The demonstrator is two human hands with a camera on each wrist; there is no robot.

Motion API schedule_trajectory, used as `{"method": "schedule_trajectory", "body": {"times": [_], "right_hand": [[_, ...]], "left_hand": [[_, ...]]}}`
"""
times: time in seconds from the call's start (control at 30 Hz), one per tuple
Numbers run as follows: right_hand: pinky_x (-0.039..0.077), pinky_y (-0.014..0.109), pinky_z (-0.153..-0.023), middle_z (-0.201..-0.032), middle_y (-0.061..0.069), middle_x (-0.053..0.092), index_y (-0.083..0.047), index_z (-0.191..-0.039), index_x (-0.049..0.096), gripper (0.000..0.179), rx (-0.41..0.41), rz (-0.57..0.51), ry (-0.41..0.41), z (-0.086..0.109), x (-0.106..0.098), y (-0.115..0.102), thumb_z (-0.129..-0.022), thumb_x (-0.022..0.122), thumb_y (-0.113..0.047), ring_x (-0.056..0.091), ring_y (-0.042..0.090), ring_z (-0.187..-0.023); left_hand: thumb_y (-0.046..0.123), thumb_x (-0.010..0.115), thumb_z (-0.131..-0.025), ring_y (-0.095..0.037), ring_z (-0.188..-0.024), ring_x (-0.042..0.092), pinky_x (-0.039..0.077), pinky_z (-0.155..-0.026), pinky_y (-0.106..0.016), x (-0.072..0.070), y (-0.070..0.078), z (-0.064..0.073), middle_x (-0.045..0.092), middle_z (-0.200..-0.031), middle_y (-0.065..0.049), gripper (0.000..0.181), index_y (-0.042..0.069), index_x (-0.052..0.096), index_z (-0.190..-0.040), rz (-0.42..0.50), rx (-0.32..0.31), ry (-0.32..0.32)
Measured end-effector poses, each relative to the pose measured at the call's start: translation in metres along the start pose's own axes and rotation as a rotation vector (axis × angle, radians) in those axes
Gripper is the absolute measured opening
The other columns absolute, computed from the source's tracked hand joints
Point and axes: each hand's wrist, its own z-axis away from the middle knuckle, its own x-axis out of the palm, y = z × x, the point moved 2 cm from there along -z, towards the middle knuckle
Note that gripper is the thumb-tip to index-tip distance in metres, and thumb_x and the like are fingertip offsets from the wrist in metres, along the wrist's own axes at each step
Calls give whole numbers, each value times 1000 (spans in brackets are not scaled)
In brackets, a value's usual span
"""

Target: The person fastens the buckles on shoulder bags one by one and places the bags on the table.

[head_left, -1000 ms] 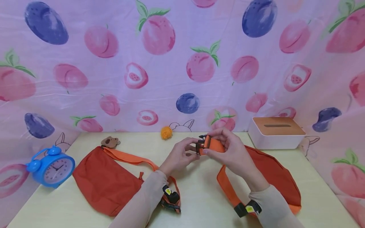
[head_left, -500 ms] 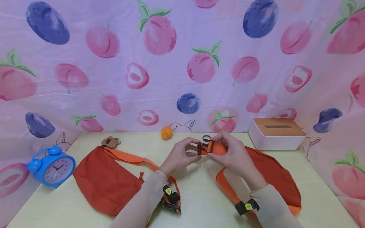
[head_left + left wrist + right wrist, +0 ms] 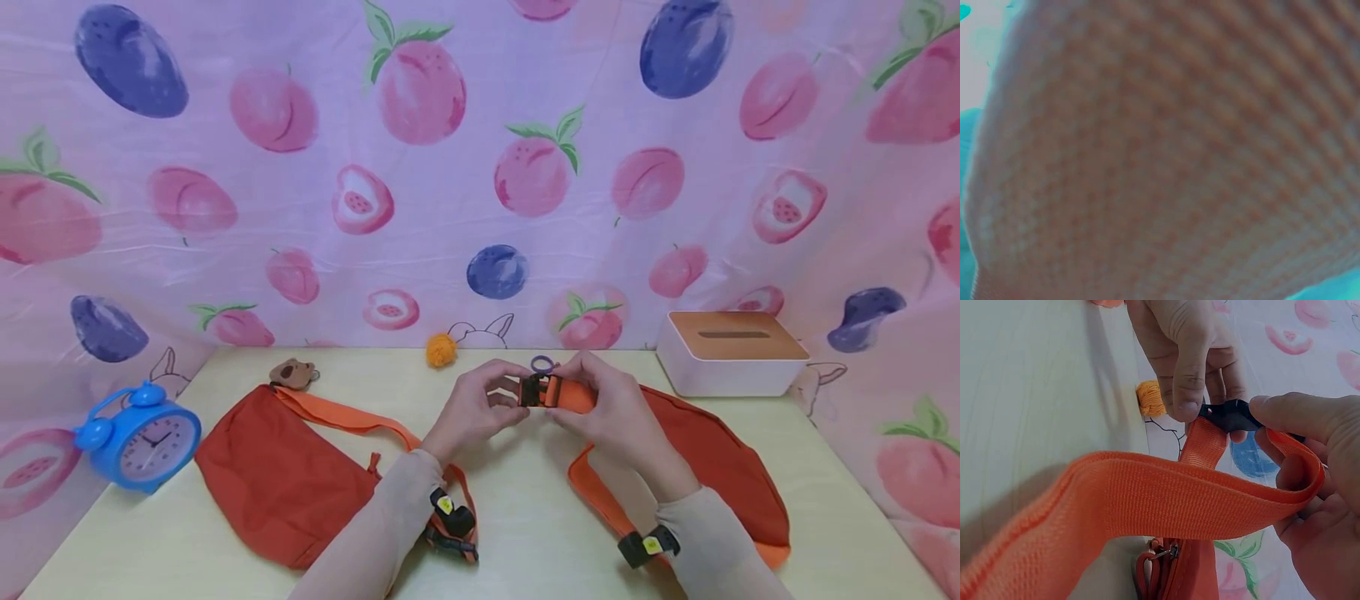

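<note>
In the head view my left hand (image 3: 478,407) pinches the left end of a black side-release buckle (image 3: 534,391) between thumb and fingers. My right hand (image 3: 611,408) grips the orange strap (image 3: 576,397) at the buckle's other end. The two buckle halves line up close together, held above the table. Seen from the right wrist, the black buckle (image 3: 1235,415) sits between both hands' fingertips, and the webbing strap (image 3: 1147,497) loops down from it. This strap belongs to the red bag (image 3: 723,467) on the right. Blurred ribbed fabric (image 3: 1160,150) blocks the left wrist view.
Another red bag (image 3: 288,479) lies at left, its black buckle (image 3: 453,546) beside the left sleeve. Around stand a blue alarm clock (image 3: 142,437), brown animal-shaped item (image 3: 292,374), orange yarn ball (image 3: 441,350), purple ring (image 3: 542,364) and white tissue box (image 3: 735,354).
The buckle halves, tilted and then slightly apart with prongs showing, now sit closer together in line. The purple ring behind the hands has come into view. Both hands stay nearly in place.
</note>
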Motion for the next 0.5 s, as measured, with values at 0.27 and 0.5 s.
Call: {"method": "schedule_trajectory", "body": {"times": [0.27,0.5], "right_hand": [[62,42,-98,-129,2,77,-18,-128,71,48,4,17,-4,1,-2,5,-89,96,-10,71,23,-109],[58,44,-97,-123,-3,74,-22,-131,72,51,-17,64,24,-1,-7,8,-88,98,-19,68,22,-105]], "left_hand": [[-7,88,-90,-19,-103,75,61,-107,-45,0,0,0,78,-121,-6,63,5,69,-148,-48,-16,23],[-9,90,-87,-20,-101,76,62,-105,-48,-1,1,0,79,-120,-8,61,7,72,-143,-13,-29,52]]}}
